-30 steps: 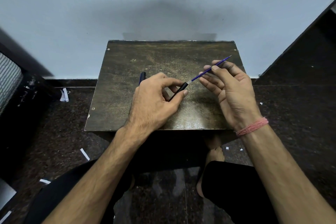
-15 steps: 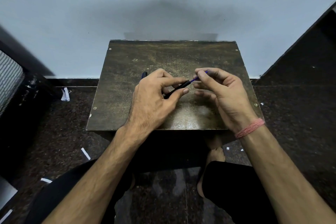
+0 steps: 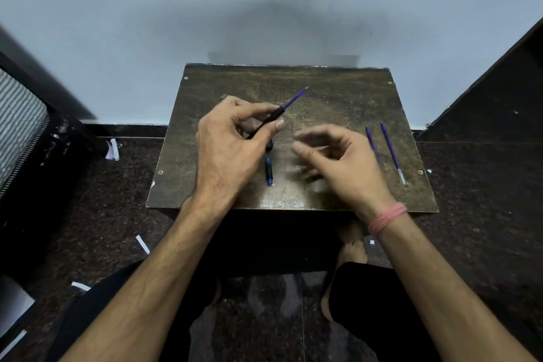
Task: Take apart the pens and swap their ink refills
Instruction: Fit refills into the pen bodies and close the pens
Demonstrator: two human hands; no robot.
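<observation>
- Left hand (image 3: 232, 150) pinches a black pen barrel (image 3: 266, 123), its blue refill (image 3: 295, 97) pointing toward 1 o'clock.
- Right hand (image 3: 338, 161) hovers empty, fingers curled and blurred.
- Two loose refills (image 3: 392, 151) lie at 3 o'clock on the surface (image 3: 338, 88); a blue pen piece (image 3: 269, 172) rests between the hands.

I sit on the floor of what looks like a plain room in a home, my bare feet (image 3: 351, 247) tucked under a low, scuffed wooden desk (image 3: 332, 91) pushed against a bare pale blue wall (image 3: 147, 23). The floor (image 3: 476, 214) is dark speckled stone, littered with scraps of white paper (image 3: 142, 244) (nobody has swept lately). A dark skirting strip (image 3: 126, 128) runs along the wall's foot.
</observation>
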